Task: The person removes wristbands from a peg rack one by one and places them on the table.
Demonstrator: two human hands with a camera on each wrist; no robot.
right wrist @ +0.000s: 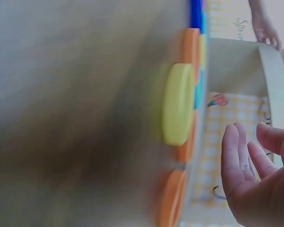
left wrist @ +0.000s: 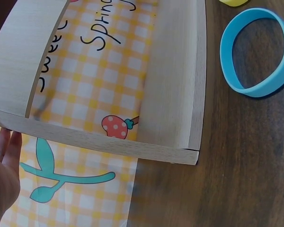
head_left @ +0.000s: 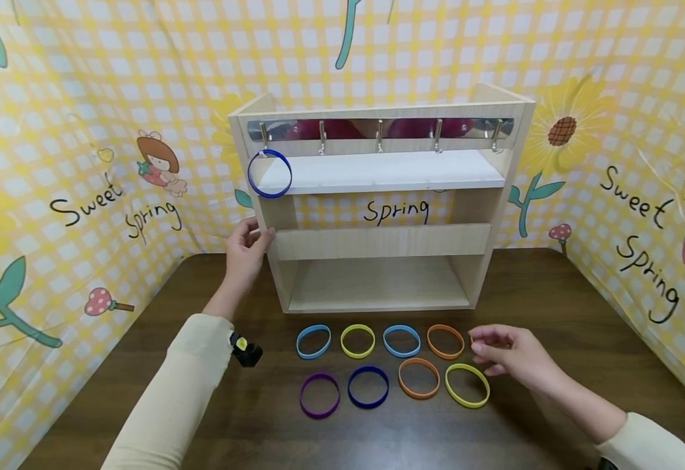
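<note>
My left hand [head_left: 245,248] grips the left side panel of a wooden hook rack [head_left: 383,241], thumb at its front edge and fingers along the outer face. A dark blue wristband [head_left: 270,194] hangs from the leftmost hook. My right hand [head_left: 513,352] is low at the right, fingers loosely bent over an orange wristband [right wrist: 173,198], which they mostly hide in the head view; the right wrist view shows nothing between them. Nearby lie a yellow wristband [head_left: 468,386] and an orange wristband [head_left: 445,357].
More wristbands lie in two rows before the rack: light blue [head_left: 313,357], yellow [head_left: 357,356], light blue [head_left: 402,355], purple [head_left: 319,416], dark blue [head_left: 368,406] and orange [head_left: 419,395]. A metal strip [head_left: 351,129] carries several hooks. Checked cloth [head_left: 113,78] surrounds the brown table [head_left: 248,424].
</note>
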